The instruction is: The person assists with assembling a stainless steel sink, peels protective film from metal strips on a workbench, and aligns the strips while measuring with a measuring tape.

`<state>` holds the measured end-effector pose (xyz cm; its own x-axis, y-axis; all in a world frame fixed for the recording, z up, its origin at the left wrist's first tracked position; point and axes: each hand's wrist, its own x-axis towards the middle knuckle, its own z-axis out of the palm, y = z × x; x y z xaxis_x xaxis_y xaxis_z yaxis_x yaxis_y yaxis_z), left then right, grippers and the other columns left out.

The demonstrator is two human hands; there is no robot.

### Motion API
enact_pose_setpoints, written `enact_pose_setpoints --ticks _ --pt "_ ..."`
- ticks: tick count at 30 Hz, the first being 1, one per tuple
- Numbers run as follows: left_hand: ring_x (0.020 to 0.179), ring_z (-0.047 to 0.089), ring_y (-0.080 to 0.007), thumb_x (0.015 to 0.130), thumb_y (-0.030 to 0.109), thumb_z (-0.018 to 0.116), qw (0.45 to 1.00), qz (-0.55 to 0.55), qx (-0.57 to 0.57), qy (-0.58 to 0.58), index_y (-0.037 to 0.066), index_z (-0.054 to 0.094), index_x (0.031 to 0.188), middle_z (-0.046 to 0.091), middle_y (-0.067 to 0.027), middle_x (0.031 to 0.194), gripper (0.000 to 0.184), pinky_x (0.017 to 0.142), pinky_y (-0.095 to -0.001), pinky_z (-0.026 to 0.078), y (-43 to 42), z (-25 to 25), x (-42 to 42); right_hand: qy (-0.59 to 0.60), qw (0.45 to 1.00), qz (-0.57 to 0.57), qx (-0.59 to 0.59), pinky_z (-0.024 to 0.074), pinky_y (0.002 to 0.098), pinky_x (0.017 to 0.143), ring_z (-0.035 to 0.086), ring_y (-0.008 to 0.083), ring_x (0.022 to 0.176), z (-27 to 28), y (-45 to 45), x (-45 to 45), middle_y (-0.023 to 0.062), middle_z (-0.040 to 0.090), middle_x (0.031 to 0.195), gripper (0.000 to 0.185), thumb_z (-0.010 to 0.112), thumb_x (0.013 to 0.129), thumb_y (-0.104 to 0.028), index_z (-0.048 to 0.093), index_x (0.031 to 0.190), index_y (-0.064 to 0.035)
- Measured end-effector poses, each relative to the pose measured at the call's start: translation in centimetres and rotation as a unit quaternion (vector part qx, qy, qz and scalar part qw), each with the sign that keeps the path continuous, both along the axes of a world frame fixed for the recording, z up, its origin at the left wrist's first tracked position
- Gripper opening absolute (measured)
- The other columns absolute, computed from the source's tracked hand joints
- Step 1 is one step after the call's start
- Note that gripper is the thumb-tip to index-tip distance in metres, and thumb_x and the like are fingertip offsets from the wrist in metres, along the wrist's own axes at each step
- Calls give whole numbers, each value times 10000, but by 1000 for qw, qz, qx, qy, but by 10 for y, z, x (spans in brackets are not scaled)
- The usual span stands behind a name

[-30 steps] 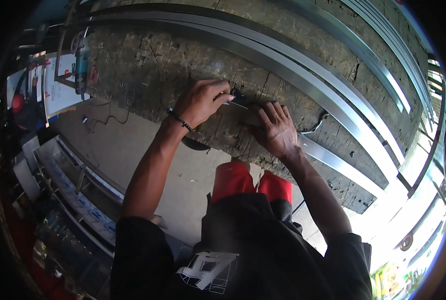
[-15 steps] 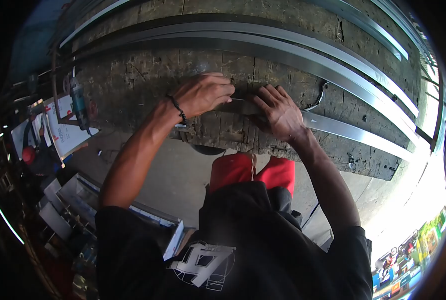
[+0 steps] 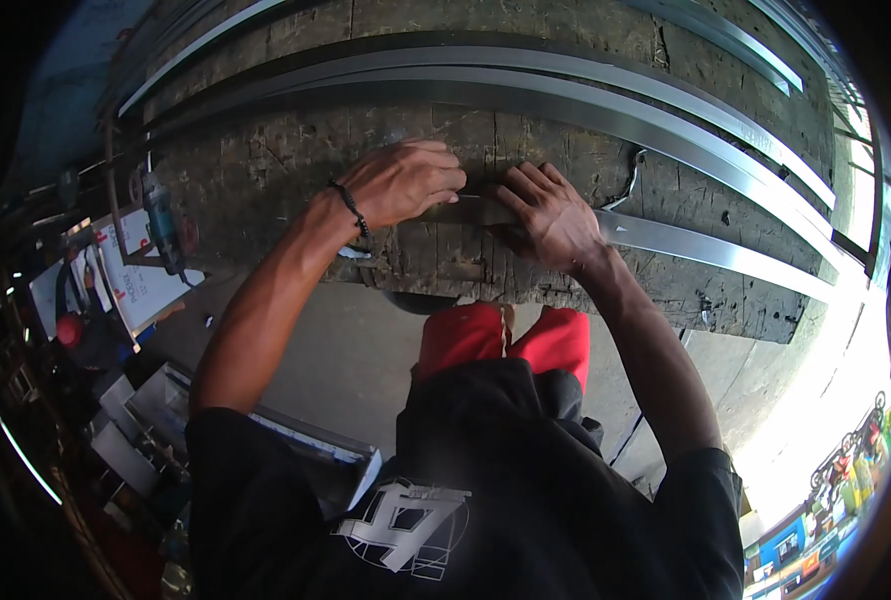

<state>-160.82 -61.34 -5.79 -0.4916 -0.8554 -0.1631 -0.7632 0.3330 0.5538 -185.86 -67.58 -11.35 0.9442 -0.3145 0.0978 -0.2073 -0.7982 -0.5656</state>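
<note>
My left hand (image 3: 403,183), with a dark beaded bracelet at its wrist, is closed over the workbench near its front edge. Its fingers are curled and pressed together, and what lies in them is hidden. A flat metal strip (image 3: 711,245) runs along the bench from the right and passes under my right hand (image 3: 554,218). The fingers of that hand bend over the strip and grip it. Between both hands a short, dark stretch of the strip shows, reaching close to my left thumb.
Long metal strips (image 3: 526,88) lie across the worn wooden bench (image 3: 296,160) beyond my hands. A wire-like piece (image 3: 634,180) rests right of my right hand. A power tool (image 3: 163,225) is at the bench's left end. White printed boards (image 3: 131,275) and metal profiles (image 3: 321,450) stand lower left.
The view has shifted slightly. Both hands keep nearly the same place and grip on the bench, with only small finger movement.
</note>
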Motion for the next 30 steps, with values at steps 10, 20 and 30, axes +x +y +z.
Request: enact_pose_setpoints --ticks 10,20,30 --pt "849 600 -267 887 175 723 999 -18 -17 -25 39 645 849 620 -67 828 161 807 -409 525 -2 5 -1 -9 1000 1 5 431 383 944 564 260 1101 0 -1 1 95 586 1110 453 744 825 -294 622 1201 -73" --pt "849 607 -272 887 164 727 999 -29 -39 -19 38 645 841 635 -69 826 157 799 -408 526 -3 3 -1 6 1000 5 10 425 384 965 562 259 1122 0 -1 0 94 587 1132 491 750 818 -296 614 1238 -81" --pt "854 608 -267 877 153 727 998 -45 -35 -28 49 644 853 630 -66 829 136 805 -403 524 -5 5 -3 1 1000 -4 5 425 387 955 563 260 1114 2 0 0 95 592 1129 472 743 820 -294 615 1223 -83"
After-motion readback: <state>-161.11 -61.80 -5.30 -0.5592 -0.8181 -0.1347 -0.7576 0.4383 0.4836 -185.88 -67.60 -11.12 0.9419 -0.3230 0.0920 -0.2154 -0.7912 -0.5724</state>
